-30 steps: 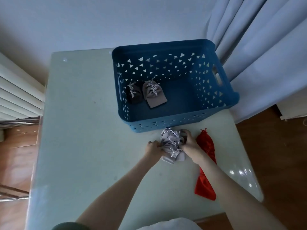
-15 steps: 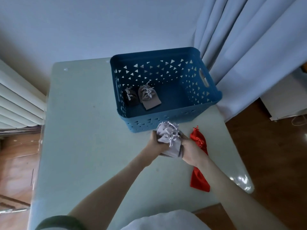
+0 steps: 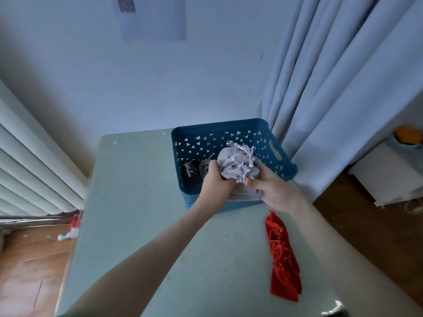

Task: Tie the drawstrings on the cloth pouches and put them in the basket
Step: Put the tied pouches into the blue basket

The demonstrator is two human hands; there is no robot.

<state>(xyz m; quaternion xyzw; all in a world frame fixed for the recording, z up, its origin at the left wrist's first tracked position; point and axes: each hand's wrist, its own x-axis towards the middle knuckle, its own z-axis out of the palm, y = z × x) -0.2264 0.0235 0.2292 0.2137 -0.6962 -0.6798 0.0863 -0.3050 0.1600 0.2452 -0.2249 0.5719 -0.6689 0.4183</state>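
Your left hand (image 3: 214, 179) and right hand (image 3: 272, 191), arms outstretched, both grip the grey pouches (image 3: 235, 165) over the blue basket (image 3: 283, 163).

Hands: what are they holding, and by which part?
A bundle of grey pouches, gripped by its sides: left hand on the left, right hand on the right.

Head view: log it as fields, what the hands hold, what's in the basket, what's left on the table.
left hand: grips grey pouches
right hand: grips the same bundle
bundle position: over the basket's near side
basket: blue; dark pouch and brownish pouch inside
table: red pouches lying outside the basket
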